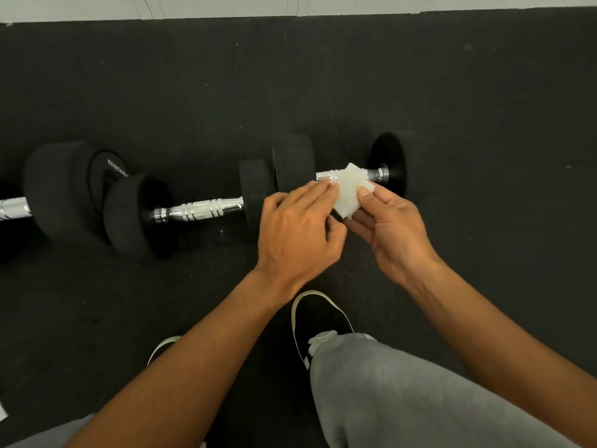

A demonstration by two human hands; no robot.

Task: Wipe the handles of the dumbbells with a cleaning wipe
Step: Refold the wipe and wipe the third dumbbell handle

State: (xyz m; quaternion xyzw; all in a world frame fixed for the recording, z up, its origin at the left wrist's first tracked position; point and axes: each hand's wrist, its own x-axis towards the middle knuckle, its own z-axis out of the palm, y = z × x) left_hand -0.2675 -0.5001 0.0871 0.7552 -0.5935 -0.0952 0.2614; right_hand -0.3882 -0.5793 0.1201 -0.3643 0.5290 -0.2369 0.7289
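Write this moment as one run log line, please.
left hand + right hand: holding wipe | dumbbells: on floor | handle: not yet wiped

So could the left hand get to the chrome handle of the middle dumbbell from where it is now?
Probably yes. The left hand is beside that handle, which lies bare between its black weights, nothing covering it. The hand would first have to let go of the wipe.

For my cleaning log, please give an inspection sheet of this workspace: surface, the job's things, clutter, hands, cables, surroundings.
Surface: dark speckled floor mat, pale specks on it.
Job's things: folded white wipe held above the right dumbbell handle; middle dumbbell handle bare; a third bar at the left edge.
Clutter: white scrap at the lower left edge.
Hands: left hand and right hand both pinch the wipe.
Cables: nothing seen.
Surroundings: light wall base; black shoe.
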